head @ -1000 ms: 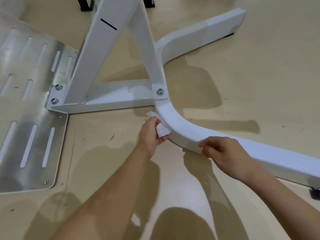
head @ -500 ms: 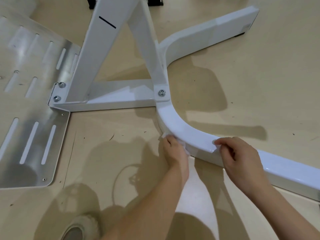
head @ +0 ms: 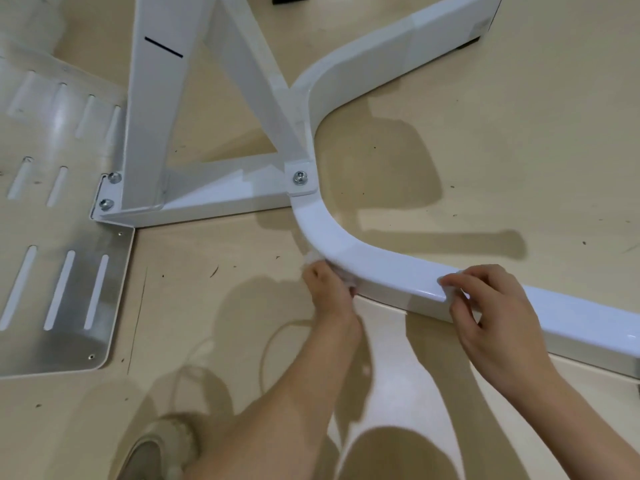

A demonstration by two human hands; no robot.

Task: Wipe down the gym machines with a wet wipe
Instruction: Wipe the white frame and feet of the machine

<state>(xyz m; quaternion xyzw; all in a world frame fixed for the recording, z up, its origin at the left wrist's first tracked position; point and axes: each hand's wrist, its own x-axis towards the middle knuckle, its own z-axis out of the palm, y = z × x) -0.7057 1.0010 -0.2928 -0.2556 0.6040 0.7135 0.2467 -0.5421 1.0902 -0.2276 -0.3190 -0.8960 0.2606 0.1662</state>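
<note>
I'm pressing the wet wipe [head: 311, 260] with my left grip [head: 329, 292] against the near side wall of the white curved base leg [head: 346, 244]. That's centre of frame, low by the floor [head: 485, 168]. The left grip is clenching the wipe, and most of the wipe is hiding under my fingers. My right grip [head: 491, 313] is curling over the leg's top edge right of centre, grasping the leg to steady myself.

Risks, my guess:
- The wipe is bunching small, so it's probably cleaning only a thin strip and missing the bottom edge.
- It's riding close to the scuffed floor, so it could be picking up grit and smearing it onto the paint.
- The paint is glossy, so the right grip could be slipping once it's wet.
- The bolt [head: 300, 177] above the bend could be snagging the wipe if I'm heading that way.
</note>
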